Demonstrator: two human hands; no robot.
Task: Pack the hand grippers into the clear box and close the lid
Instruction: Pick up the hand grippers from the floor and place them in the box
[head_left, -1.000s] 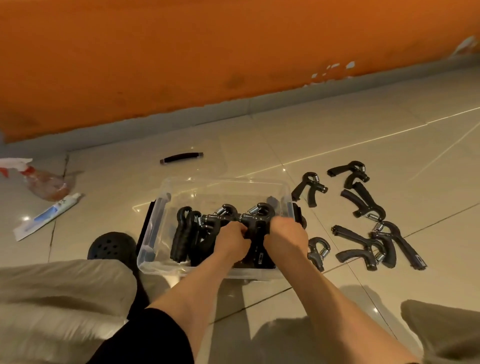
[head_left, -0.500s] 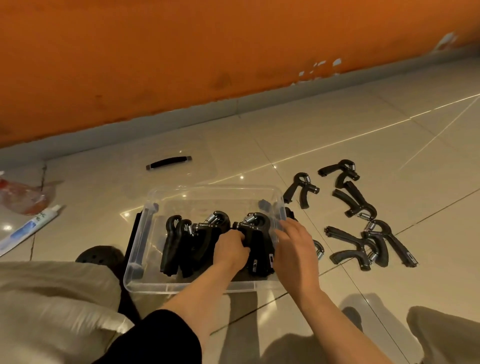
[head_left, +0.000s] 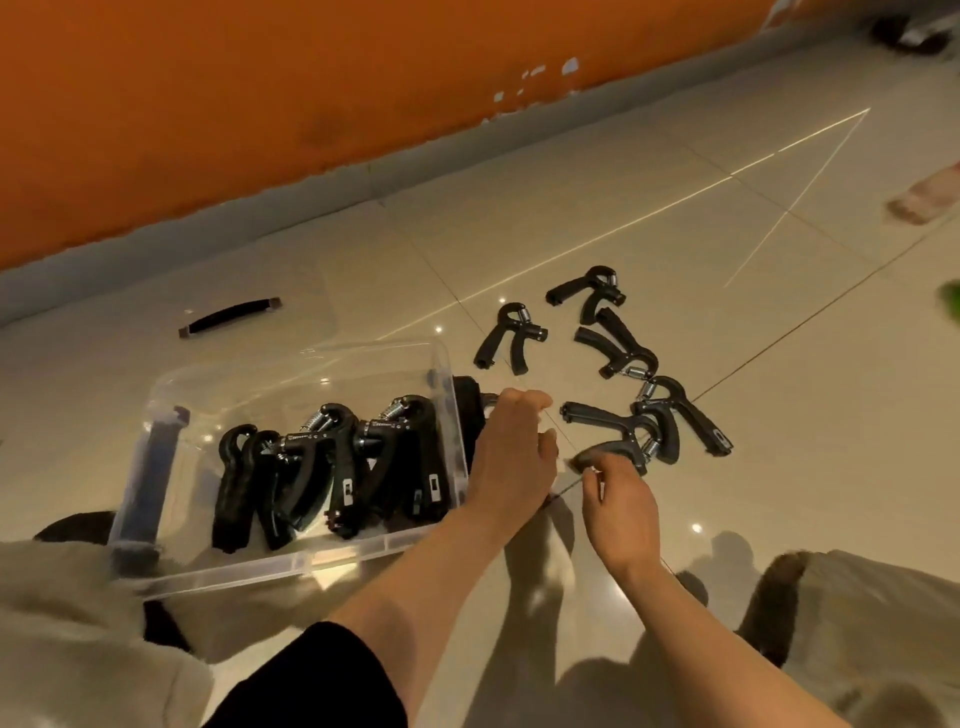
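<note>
The clear box (head_left: 291, 566) stands on the tiled floor at lower left, with several black hand grippers (head_left: 332, 467) packed upright inside. Several more loose hand grippers (head_left: 680, 415) lie on the floor to its right. My left hand (head_left: 511, 457) rests palm down just outside the box's right wall, covering another gripper there; its grip is hidden. My right hand (head_left: 618, 512) has its fingers apart, the tips touching the handle of the nearest loose gripper (head_left: 608, 434). A black handle (head_left: 228, 317) lies behind the box, on what looks like a clear lid.
An orange wall (head_left: 260, 104) with grey skirting runs along the back. My knees in beige trousers (head_left: 857, 623) frame the bottom corners. A dark round object (head_left: 72, 525) sits left of the box. A pinkish item (head_left: 924, 197) lies at far right.
Both hands have left the box's inside. The left one moved right to the gripper beside the box. The right one shifted further right onto a loose gripper. The view swung right.
</note>
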